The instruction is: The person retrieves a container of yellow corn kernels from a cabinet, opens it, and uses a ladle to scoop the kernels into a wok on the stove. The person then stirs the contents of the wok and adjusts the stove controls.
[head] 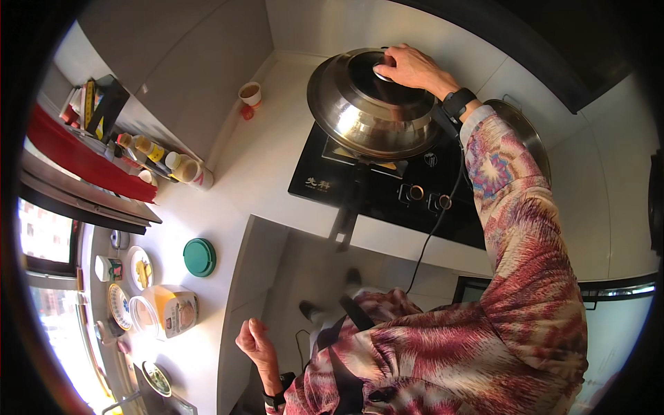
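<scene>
My right hand (pixel 412 67) grips the knob (pixel 383 77) of a domed lid (pixel 358 116) of shiny metal with a dark glass centre. The lid sits over a wok (pixel 315 85), whose rim shows at the far left side; whatever is inside is hidden. A long dark wok handle (pixel 348 207) points towards me past the front edge of the black glass gas hob (pixel 373 181). Well away from the hob, my left hand (pixel 254 340) is curled into a loose fist beside the left counter, with nothing visible in it.
A metal pan (pixel 524 129) stands partly behind my right sleeve. A black cord (pixel 428 238) hangs over the hob's front. On the left counter (pixel 218 228) are a green lid (pixel 199 257), a plastic tub (pixel 174 311), plates (pixel 140 267) and bottles (pixel 189 171). A paper cup (pixel 250 95) stands by the wall.
</scene>
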The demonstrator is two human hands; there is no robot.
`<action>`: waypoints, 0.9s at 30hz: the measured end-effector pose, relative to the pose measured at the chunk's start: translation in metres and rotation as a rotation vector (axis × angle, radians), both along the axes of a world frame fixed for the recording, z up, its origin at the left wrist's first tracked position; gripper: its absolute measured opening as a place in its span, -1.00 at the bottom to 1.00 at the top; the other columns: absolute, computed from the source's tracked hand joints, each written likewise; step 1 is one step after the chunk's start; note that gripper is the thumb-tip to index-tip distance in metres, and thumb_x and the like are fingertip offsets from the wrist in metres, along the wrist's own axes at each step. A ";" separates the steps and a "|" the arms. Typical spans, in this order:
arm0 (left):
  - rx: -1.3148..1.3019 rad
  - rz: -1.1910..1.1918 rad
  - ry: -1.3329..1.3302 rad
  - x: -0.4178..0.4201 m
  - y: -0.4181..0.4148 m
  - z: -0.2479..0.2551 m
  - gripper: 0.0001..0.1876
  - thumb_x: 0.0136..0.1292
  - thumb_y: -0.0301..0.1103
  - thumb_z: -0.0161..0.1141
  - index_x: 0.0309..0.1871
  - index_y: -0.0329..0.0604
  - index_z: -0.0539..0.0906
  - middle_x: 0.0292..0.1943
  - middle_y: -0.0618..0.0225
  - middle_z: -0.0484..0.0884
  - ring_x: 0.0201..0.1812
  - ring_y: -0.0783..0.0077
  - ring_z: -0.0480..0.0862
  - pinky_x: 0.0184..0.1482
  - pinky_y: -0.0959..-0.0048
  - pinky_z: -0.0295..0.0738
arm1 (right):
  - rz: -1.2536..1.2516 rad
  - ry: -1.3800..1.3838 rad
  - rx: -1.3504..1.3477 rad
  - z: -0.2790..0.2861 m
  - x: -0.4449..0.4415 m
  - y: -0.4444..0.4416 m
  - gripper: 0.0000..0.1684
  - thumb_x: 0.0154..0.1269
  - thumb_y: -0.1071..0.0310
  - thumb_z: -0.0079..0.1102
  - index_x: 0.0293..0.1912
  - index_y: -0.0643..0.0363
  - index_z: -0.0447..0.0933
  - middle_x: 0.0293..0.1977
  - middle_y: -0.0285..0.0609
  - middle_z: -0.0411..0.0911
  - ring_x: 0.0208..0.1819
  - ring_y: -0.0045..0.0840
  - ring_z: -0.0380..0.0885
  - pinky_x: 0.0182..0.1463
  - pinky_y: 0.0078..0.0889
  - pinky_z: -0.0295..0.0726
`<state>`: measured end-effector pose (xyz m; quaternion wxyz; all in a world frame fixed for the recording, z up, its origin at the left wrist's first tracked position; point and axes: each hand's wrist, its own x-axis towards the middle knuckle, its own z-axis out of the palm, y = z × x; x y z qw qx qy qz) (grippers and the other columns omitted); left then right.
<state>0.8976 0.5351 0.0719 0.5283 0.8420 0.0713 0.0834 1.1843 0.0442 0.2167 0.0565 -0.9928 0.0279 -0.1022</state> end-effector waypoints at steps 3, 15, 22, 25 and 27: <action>0.044 0.009 0.016 0.002 -0.007 0.000 -0.54 0.41 -0.20 -0.01 -0.64 -0.25 0.37 -0.75 0.45 0.30 -0.66 0.66 0.22 -0.60 0.55 0.08 | 0.029 0.055 -0.016 0.004 0.008 -0.005 -0.54 0.14 0.00 0.13 -0.24 0.24 0.54 -0.17 0.03 0.54 -0.11 -0.17 0.53 -0.03 -0.18 0.48; -0.034 -0.077 -0.012 0.021 -0.015 -0.008 -0.59 0.40 -0.26 0.00 -0.61 -0.23 0.37 -0.74 0.50 0.27 -0.66 0.69 0.18 -0.61 0.57 0.05 | -0.073 -0.244 0.154 0.090 -0.050 -0.036 -0.57 0.08 0.11 0.22 -0.14 0.23 0.59 -0.26 -0.01 0.63 -0.20 -0.29 0.60 -0.12 -0.30 0.54; -0.064 -0.294 -0.034 0.055 -0.040 -0.005 -0.57 0.42 -0.20 0.00 -0.61 -0.18 0.40 -0.73 0.55 0.27 -0.64 0.73 0.19 -0.59 0.59 0.05 | -0.347 -0.218 0.065 0.102 -0.157 -0.161 -0.48 0.19 -0.06 0.15 -0.11 0.21 0.56 -0.24 -0.10 0.62 -0.23 -0.45 0.60 -0.10 -0.45 0.51; -0.057 -0.341 0.008 0.064 -0.040 -0.004 -0.58 0.41 -0.23 0.01 -0.61 -0.23 0.40 -0.73 0.50 0.29 -0.63 0.69 0.21 -0.58 0.55 0.10 | -0.425 -0.174 0.028 0.091 -0.202 -0.181 -0.48 0.18 -0.07 0.16 -0.13 0.23 0.57 -0.30 -0.12 0.62 -0.28 -0.42 0.59 -0.13 -0.42 0.52; -0.100 -0.370 -0.019 0.069 -0.041 -0.012 -0.57 0.42 -0.18 0.00 -0.60 -0.16 0.41 -0.71 0.59 0.26 -0.63 0.74 0.16 -0.58 0.61 0.02 | -0.483 -0.229 0.012 0.078 -0.229 -0.194 -0.50 0.14 -0.05 0.18 -0.21 0.23 0.59 -0.40 -0.06 0.62 -0.34 -0.31 0.59 -0.19 -0.35 0.52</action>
